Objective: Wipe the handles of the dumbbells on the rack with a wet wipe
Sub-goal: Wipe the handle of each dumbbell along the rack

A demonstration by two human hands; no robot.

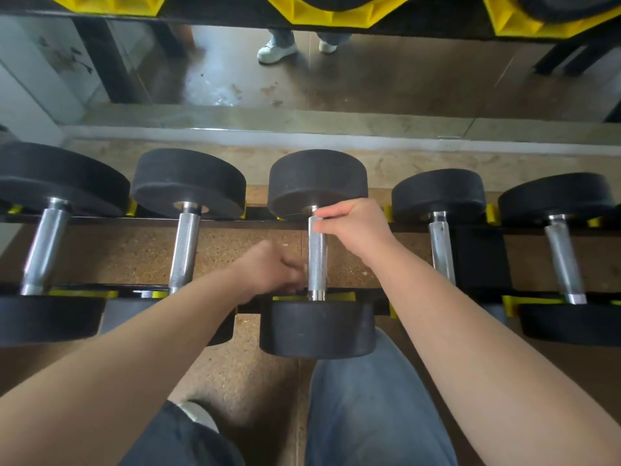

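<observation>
Nearest camera: a knee (369,398) in blue denim, below the front rail of the rack (381,299).
Task object: centre dumbbell (317,327), seated on the rack, directly ahead of both hands.
Long axis: its handle (317,260) runs straight away from the viewer.
Right hand (356,230): at the far end, fingers curled round the handle.
Left hand (268,267): at the near end, fingers curled and blurred; its hold cannot be determined.
Wet wipe: not discernible.
Judgement: the stroke should run lengthwise along the handle between the hands.

No lettering or number reads on the dumbbells (317,183) or rack (100,219), perhaps lost to blur.
</observation>
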